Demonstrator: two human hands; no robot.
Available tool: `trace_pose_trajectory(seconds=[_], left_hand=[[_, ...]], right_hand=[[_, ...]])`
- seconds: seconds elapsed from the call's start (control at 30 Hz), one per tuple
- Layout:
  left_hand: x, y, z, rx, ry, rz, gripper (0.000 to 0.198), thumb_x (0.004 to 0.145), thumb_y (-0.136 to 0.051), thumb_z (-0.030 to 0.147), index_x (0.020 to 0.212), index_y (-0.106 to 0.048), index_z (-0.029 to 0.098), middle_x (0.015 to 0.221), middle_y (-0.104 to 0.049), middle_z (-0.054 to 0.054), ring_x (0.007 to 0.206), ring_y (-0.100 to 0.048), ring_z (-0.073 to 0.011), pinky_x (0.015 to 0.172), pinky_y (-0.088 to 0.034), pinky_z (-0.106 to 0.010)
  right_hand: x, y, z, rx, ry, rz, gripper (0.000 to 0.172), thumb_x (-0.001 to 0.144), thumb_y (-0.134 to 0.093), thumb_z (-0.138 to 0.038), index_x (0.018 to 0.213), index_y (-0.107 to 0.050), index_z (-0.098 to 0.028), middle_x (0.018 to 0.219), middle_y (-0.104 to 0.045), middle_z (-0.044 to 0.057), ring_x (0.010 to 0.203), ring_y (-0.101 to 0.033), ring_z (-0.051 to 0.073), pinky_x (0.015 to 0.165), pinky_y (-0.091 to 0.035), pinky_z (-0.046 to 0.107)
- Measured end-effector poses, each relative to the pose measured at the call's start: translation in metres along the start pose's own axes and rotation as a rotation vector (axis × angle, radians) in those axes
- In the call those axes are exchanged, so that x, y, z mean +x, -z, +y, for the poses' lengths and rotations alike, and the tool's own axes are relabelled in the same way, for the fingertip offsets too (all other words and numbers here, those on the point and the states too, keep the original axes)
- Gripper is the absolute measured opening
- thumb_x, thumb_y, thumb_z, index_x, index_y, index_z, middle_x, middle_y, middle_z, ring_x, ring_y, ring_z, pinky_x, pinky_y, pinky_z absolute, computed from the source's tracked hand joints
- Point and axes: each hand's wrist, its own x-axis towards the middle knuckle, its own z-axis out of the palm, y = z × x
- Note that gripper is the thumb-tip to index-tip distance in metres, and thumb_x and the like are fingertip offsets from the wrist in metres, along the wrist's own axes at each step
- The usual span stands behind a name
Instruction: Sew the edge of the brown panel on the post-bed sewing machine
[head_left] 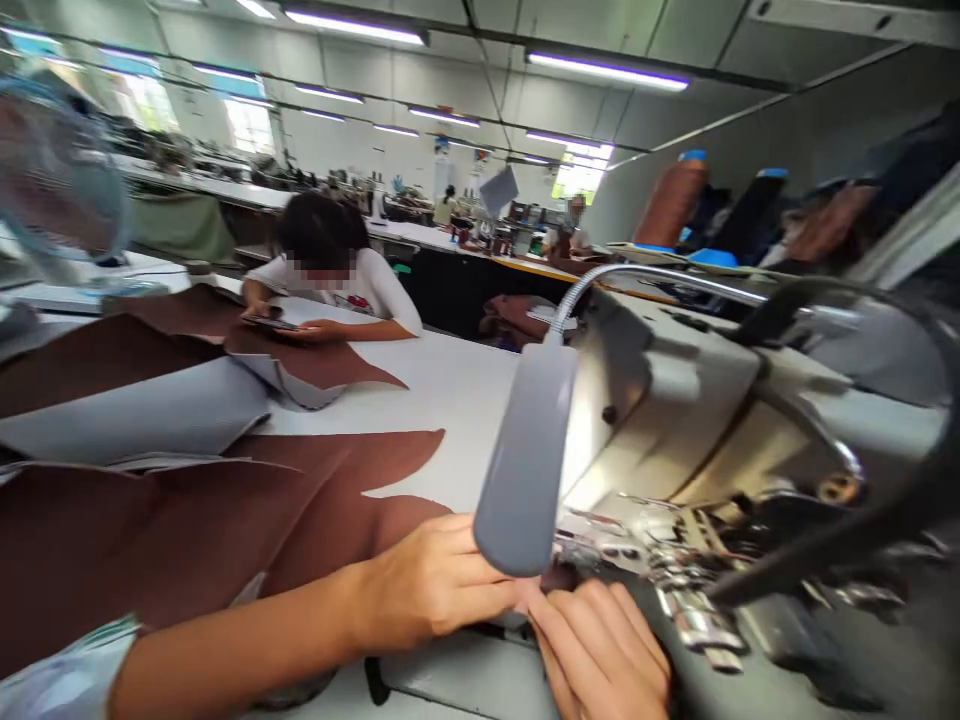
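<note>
My left hand (431, 580) reaches in from the left, fingers closed and pressed forward beneath a grey lamp head (525, 460) that hides part of them. Its fingertips meet those of my right hand (604, 650), which is also closed, at the front of a sewing machine (675, 400). A small dark reddish-brown bit of material (559, 576) shows between the hands, but what the fingers pinch is mostly hidden. Brown leather-like sheets (330, 500) lie just left of my left hand, one running up to it. The machine's metal foot parts (697, 590) stand right of my hands.
Across the white table (442, 380) a person (322, 250) leans over a phone (270, 322). More brown and grey sheets (135, 410) pile up at left, near a fan (60, 180). Thread cones (673, 200) stand behind the machine. The lamp's bent neck (592, 280) arches above.
</note>
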Motion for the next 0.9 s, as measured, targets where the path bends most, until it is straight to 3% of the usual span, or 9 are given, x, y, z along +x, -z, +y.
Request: trace_pose_trajectory(seconds=[0.17,0.3,0.43,0.63,0.9], left_hand=[[-0.002,0.0,-0.003,-0.072,0.064,-0.045,0.02,0.096,-0.044,0.014,0.107,-0.06,0.011,0.102,-0.068,-0.008,0.098,-0.058,-0.0184,0.084,-0.049,-0.03],[-0.002,-0.001,-0.006,-0.196,0.154,-0.028,0.025,0.097,-0.037,0.012,0.102,-0.061,0.011,0.1,-0.067,-0.008,0.087,-0.057,-0.0147,0.08,-0.05,-0.025],[0.003,0.0,-0.009,-0.28,0.137,-0.018,0.032,0.099,-0.032,0.017,0.098,-0.063,0.009,0.092,-0.067,-0.009,0.075,-0.051,-0.0141,0.073,-0.049,-0.026],[0.017,0.008,-0.007,-0.225,0.181,-0.016,0.042,0.101,-0.026,0.022,0.092,-0.065,0.009,0.075,-0.064,-0.007,0.065,-0.048,-0.0135,0.065,-0.047,-0.024],[0.02,0.01,-0.014,-0.135,0.178,-0.041,0.039,0.098,-0.028,0.018,0.088,-0.065,0.011,0.07,-0.063,-0.006,0.06,-0.051,-0.013,0.057,-0.043,-0.023]], right_hand=[[-0.005,0.003,-0.003,-0.072,-0.093,-0.066,0.019,0.087,-0.052,-0.011,0.097,-0.068,-0.014,0.072,-0.063,0.004,0.069,-0.057,0.015,0.067,-0.041,0.03],[-0.004,0.006,-0.005,-0.08,-0.137,-0.138,0.02,0.087,-0.053,-0.012,0.097,-0.069,-0.016,0.072,-0.063,0.004,0.067,-0.056,0.014,0.066,-0.041,0.029],[-0.003,0.004,-0.004,-0.083,-0.164,-0.115,0.018,0.085,-0.057,-0.01,0.096,-0.07,-0.017,0.072,-0.064,0.003,0.068,-0.057,0.014,0.07,-0.043,0.029],[-0.004,0.003,-0.004,-0.094,-0.173,-0.138,0.019,0.084,-0.06,-0.011,0.1,-0.069,-0.015,0.072,-0.065,0.004,0.068,-0.059,0.015,0.067,-0.044,0.03],[-0.003,0.003,-0.005,-0.125,-0.186,-0.161,0.021,0.086,-0.058,-0.012,0.103,-0.069,-0.017,0.075,-0.066,0.004,0.07,-0.061,0.014,0.068,-0.046,0.028]])
